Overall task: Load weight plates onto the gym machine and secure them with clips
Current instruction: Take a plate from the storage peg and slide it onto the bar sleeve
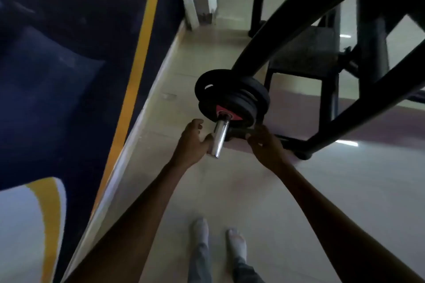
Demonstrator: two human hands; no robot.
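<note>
Where plates (232, 96) sit, black frame (287, 37) overhead.

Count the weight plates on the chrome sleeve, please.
3 can be told apart: a large plate farthest back, a middle plate, and the front plate with a red mark. Others may be hidden.

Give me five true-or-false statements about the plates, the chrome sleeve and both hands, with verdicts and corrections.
1. Black weight plates already sit on the chrome sleeve. True.
2. The left hand is at the free end of the sleeve. True.
3. The right hand hangs idle at the person's side. False: it holds a dark object, likely a clip, just right of the sleeve.
4. The outermost plate has a green label. False: the label is red.
5. The plates lie flat on the floor. False: they hang on the sleeve above the floor.
</note>
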